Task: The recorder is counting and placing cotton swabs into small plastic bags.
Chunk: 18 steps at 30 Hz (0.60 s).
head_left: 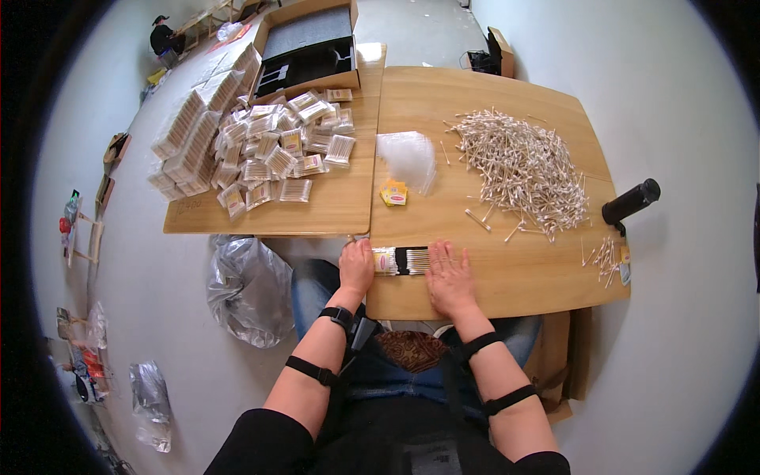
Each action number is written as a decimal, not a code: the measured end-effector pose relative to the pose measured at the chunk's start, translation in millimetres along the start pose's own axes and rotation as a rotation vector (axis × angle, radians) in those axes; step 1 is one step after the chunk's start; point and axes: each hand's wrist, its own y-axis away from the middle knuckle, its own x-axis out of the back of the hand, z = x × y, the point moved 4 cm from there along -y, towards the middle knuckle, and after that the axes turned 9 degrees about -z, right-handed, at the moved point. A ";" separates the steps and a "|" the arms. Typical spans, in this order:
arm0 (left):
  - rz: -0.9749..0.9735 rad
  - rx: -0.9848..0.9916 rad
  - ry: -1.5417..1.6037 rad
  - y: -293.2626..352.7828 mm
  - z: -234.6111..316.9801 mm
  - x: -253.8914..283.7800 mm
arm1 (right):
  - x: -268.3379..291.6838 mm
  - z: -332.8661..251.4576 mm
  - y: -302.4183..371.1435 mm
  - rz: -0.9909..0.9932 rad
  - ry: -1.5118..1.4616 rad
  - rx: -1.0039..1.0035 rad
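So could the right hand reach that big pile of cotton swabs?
Probably yes: the cotton swab pile lies ahead and rightward of the right hand, with only tabletop and loose swabs between.

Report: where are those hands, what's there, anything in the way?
Left fingers at the labelled packet; right fingers over the row of swabs. Black piece between packet and row. Swab pile farther back, clear of hands.

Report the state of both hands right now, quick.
Left hand: curled beside the labelled swab bundle; whether it grips cannot be told.
Right hand: open, palm down at the row of swabs.
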 end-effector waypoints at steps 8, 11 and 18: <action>0.054 -0.002 -0.108 -3.1 9.1 5.1 | -5.8 -45.1 -21.7 0.004 -0.009 0.029; 0.001 0.083 -0.093 0.7 8.4 3.8 | -7.7 -50.1 -24.1 0.018 0.011 0.026; -0.070 0.064 -0.277 2.2 12.8 8.6 | -11.9 -44.2 -25.2 -0.037 -0.084 0.047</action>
